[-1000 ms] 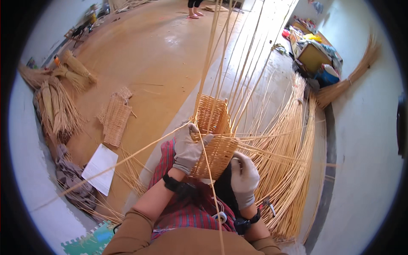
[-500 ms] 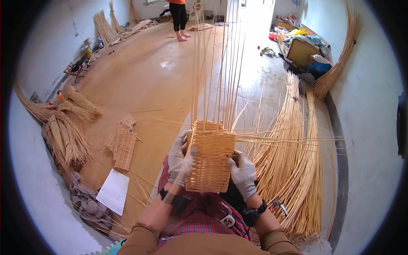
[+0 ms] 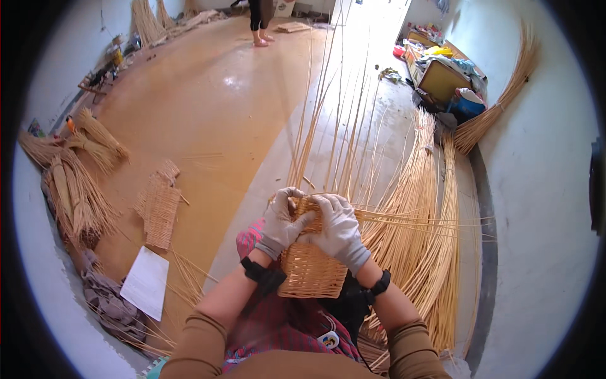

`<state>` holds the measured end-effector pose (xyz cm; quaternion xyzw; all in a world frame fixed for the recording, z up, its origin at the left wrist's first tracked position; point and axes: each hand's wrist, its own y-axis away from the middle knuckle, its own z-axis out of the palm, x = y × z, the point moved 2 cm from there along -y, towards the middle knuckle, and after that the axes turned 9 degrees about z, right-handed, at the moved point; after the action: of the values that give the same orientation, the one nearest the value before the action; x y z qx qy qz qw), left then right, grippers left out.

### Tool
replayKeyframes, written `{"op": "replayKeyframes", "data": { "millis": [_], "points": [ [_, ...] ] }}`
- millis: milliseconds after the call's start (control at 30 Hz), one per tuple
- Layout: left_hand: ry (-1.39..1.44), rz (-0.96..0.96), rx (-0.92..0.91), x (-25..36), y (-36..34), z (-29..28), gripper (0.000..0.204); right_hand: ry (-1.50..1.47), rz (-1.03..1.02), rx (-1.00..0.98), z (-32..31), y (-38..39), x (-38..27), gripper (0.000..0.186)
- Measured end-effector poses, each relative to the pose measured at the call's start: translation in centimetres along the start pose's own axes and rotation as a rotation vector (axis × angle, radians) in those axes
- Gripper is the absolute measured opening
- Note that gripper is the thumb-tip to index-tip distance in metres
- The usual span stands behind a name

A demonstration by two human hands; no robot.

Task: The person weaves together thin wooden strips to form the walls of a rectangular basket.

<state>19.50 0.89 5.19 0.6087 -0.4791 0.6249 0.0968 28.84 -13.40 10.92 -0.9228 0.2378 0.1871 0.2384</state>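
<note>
A rectangular wicker basket (image 3: pixel 312 273) of tan cane is in front of me over my lap. Long canes (image 3: pixel 341 126) stand up from its far end, and others (image 3: pixel 410 216) stick out to the right. My left hand (image 3: pixel 284 218), in a pale glove, grips the far-left part of the rim, its thumb on the near side. Beside it my right hand (image 3: pixel 336 230), gloved as well, is closed over the rim and the bases of the canes. The two hands nearly touch, and their fingertips are partly hidden behind the weave.
Large cane bundles (image 3: pixel 410 234) lie along the right; another bundle (image 3: pixel 505 95) leans on the wall. On the left are more bundles (image 3: pixel 76 189), woven panels (image 3: pixel 161 208), a white board (image 3: pixel 145 282) and a grey cloth (image 3: pixel 110 303). A person (image 3: pixel 260 25) stands far back.
Both hands have moved from the basket's sides up to its far rim and come close together. The basket sits slightly lower, and the standing canes have spread and shifted.
</note>
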Motion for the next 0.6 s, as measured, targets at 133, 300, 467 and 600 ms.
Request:
{"op": "replayKeyframes", "data": {
  "millis": [133, 300, 467, 600],
  "points": [
    [0.029, 0.054, 0.049, -0.6, 0.4, 1.5, 0.052, -0.043, 0.097, -0.004, 0.3, 0.5, 0.9, 0.092],
    [0.039, 0.043, -0.006, 0.1, 0.1, 1.7, 0.046, -0.011, 0.139, -0.05, 0.7, 0.6, 1.5, 0.092],
    [0.149, 0.132, 0.021, -1.6, 0.5, 2.6, 0.043, 0.08, 0.092, -0.134, 1.1, -0.1, 1.3, 0.089],
    [0.187, 0.091, 0.016, -1.0, 0.8, 2.0, 0.042, 0.101, 0.124, -0.122, 1.6, 0.6, 1.0, 0.09]
  ]
}}
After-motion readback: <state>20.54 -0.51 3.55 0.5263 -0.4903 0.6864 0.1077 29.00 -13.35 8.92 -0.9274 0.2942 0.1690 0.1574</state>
